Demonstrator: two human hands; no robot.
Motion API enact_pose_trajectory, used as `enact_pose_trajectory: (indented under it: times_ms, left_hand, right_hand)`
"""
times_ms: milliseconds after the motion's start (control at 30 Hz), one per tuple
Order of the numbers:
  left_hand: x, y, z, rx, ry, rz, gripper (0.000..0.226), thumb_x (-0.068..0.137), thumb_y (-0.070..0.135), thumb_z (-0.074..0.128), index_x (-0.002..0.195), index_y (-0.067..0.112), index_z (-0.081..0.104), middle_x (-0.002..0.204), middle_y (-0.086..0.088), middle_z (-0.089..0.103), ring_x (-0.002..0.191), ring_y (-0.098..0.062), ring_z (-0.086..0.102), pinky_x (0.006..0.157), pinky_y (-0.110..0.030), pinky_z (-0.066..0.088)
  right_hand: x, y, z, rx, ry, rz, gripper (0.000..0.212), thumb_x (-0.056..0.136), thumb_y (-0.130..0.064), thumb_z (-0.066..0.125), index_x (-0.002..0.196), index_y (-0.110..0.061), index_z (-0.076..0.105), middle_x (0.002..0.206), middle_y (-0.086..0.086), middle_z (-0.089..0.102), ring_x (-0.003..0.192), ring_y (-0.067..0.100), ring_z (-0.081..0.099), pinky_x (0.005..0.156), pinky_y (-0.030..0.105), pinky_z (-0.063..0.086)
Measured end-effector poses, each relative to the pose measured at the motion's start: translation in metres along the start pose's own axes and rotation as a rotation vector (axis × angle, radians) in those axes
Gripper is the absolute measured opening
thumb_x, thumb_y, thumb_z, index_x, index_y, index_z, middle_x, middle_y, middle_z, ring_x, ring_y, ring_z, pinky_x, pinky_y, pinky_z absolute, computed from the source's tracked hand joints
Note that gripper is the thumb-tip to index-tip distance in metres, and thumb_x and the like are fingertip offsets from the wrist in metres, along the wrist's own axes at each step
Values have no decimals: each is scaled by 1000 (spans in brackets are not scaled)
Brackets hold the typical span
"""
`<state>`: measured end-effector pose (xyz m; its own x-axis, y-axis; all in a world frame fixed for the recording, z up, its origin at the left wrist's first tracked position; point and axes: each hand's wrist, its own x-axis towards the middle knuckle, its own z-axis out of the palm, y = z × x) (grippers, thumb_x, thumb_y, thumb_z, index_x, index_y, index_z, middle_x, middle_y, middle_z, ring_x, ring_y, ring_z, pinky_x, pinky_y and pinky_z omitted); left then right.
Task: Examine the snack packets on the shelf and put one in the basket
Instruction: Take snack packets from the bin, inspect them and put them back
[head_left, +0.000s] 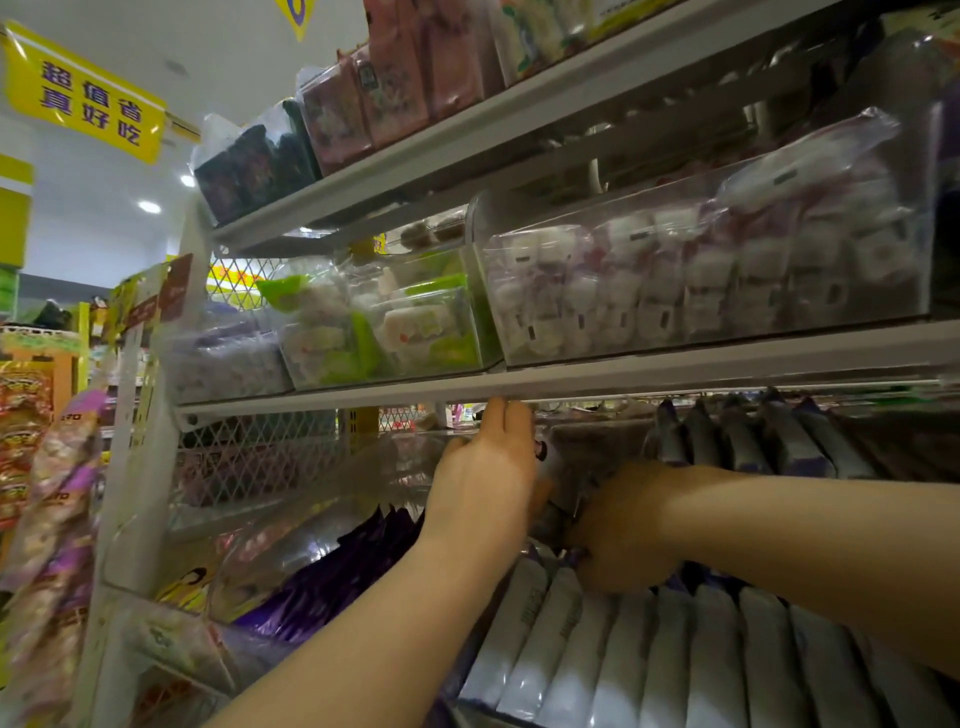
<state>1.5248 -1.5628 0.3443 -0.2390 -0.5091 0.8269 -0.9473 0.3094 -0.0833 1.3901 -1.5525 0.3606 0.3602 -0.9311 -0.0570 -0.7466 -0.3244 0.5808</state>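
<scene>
Off at the far left, hanging snack bags blur on a side rack; they are not what I am after. Right of them, on the lower tier of the shelf, purple packets lean in a clear tray, tipped toward me so their faces can be read from the aisle.

Just right of those is my left hand. Its fingers are straight and together, pointing up under the shelf edge, with the palm laid against the side of the raised packet. It clasps nothing; I judge it is there to steady that packet and keep the neighbours back.

The packet stands between my two hands, higher than its row, near the middle of the lower tier. Touching it on the right, my right hand is curled tight about its lower part, knuckles toward the camera, so that hand does the holding.

Below and to the right, white packets stand on edge, packed side by side like files, which is likely why one must be drawn upward to be read. Farther back, dark packets stand the same way. Above them, a clear bin holds pale wrapped sweets.

No basket shows, so the drop is not yet done; I judge I am at the examining step.
</scene>
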Motion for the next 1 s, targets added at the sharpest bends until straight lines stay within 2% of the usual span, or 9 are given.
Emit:
enact_pose_trajectory:
  times_ms: [133, 200, 267, 367, 433, 567, 700, 833, 1000]
  left_hand:
    - [7, 0, -2, -7, -28, 26, 41, 92, 36, 60, 127, 21, 47, 129, 0, 51, 108, -25, 59, 89, -34, 43]
    - [15, -1, 0, 85, -180, 42, 38, 95, 32, 55, 130, 20, 49, 131, -2, 54, 115, -25, 56, 98, -36, 40]
    - [16, -2, 5, 147, -372, 94, 33, 96, 31, 53, 126, 19, 54, 133, -6, 55, 119, -27, 52, 97, -39, 42]
    - [8, -7, 10, 170, -568, 197, 53, 94, 34, 55, 144, 26, 39, 155, -2, 30, 139, -33, 28, 110, -48, 32]
    - [5, -12, 8, 57, -624, 208, 62, 94, 28, 57, 150, 28, 29, 161, 1, 15, 144, -33, 19, 115, -48, 26]
    - [-11, -23, 3, -337, -522, 146, 48, 96, 19, 55, 142, 25, 47, 159, -3, 18, 140, -24, 31, 113, -23, 26]
    - [-36, -32, 5, -529, -391, 48, 41, 98, 12, 50, 137, 24, 54, 158, 4, 20, 140, -17, 32, 94, 6, 17]
    - [-47, -33, 9, -632, -326, -14, 40, 98, 8, 46, 134, 24, 57, 158, 10, 21, 142, -15, 30, 111, -16, 26]
    - [-50, -32, 13, -662, -271, -53, 42, 97, 6, 44, 131, 24, 60, 157, 12, 24, 140, -12, 32, 105, -10, 25]
  right_hand:
    - [1, -1, -1, -16, -24, -2, 40, 97, -41, 33, 122, -21, 56, 118, 8, 61, 99, 27, 55, 83, 35, 41]
    - [1, 0, -2, -2, -24, -9, 41, 97, -42, 32, 124, -22, 55, 122, 7, 60, 100, 27, 55, 82, 34, 41]
    - [1, 0, -4, -14, -38, -11, 42, 97, -42, 32, 126, -22, 55, 123, 7, 59, 100, 26, 55, 80, 33, 41]
    - [0, 0, -7, -21, -61, -5, 42, 96, -41, 36, 126, -21, 57, 121, 7, 60, 94, 25, 54, 79, 33, 43]
    - [2, 0, -10, -6, -87, -25, 42, 97, -37, 36, 131, -18, 54, 128, 9, 58, 104, 27, 55, 88, 35, 44]
    - [12, 10, -23, 156, -110, -100, 36, 102, -21, 36, 128, -7, 55, 130, 14, 56, 102, 24, 51, 92, 31, 36]
    - [21, 21, -27, 231, 38, -118, 28, 95, -26, 53, 121, -27, 64, 123, -3, 62, 106, 15, 55, 99, 33, 42]
    - [28, 24, -20, 301, 52, -141, 28, 88, -22, 63, 115, -28, 69, 113, -9, 68, 91, 6, 57, 85, 22, 43]
    - [30, 20, -16, 431, 122, -156, 21, 91, -17, 59, 108, -20, 72, 101, -12, 70, 81, -1, 56, 70, 4, 39]
